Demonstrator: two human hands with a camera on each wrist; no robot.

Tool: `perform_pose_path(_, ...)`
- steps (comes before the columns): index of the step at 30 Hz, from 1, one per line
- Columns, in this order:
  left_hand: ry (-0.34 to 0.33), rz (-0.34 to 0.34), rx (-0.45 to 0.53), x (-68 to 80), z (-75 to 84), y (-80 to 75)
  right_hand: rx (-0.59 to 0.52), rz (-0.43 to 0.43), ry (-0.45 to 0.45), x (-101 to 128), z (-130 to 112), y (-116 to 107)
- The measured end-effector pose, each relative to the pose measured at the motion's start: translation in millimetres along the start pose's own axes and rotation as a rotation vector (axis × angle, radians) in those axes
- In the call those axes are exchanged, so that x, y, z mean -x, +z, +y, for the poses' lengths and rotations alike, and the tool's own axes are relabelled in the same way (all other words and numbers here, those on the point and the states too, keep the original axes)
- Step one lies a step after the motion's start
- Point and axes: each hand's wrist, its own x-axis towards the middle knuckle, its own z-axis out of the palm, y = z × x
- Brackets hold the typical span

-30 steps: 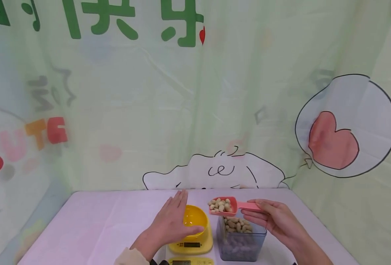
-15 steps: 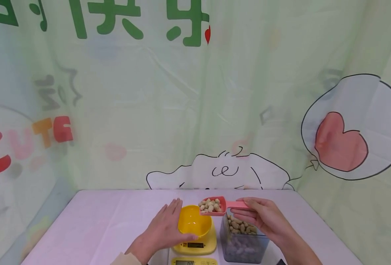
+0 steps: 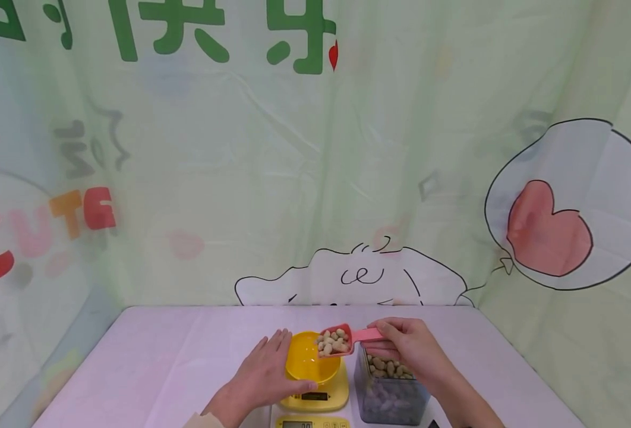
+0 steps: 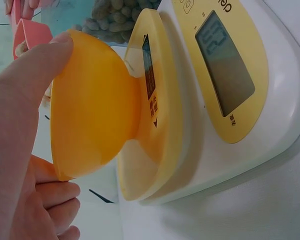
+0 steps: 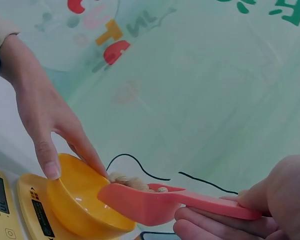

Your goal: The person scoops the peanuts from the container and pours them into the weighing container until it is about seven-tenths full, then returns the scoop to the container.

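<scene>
My right hand (image 3: 409, 348) grips the handle of a pink scoop (image 5: 140, 205) loaded with unshelled peanuts (image 3: 334, 342). The scoop hangs slightly tilted, its front lip over the right rim of a yellow bowl (image 4: 92, 107). That bowl stands on the yellow platform of a kitchen scale (image 4: 285, 100). My left hand (image 3: 262, 374) spans the bowl with fairly straight fingers, the thumb touching the near rim and the other fingers at the far left side. In the head view the visible inside of the bowl shows no peanuts.
Right of the scale stands a clear bluish box (image 3: 393, 410) holding many peanuts (image 3: 387, 367). The scale's display (image 4: 225, 62) faces the near side. A pale tablecloth (image 3: 176, 362) covers the table, and a printed curtain (image 3: 273, 178) hangs behind it.
My right hand has carried the scoop left, from above the box to the bowl's rim, and tipped its front lip slightly down. The left hand stays at the bowl.
</scene>
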Motion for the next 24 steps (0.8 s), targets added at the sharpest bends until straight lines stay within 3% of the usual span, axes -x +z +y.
perform_pose_path(11,0.008,0.009,-0.023,0.4,-0.2,1.5,0.153,0.039,-0.058,5.0,-6.5,11.3)
perform_pose_path(24,0.017,0.022,-0.011,1.0,-0.1,2.0,0.162,0.050,-0.064,8.7,-7.9,5.5)
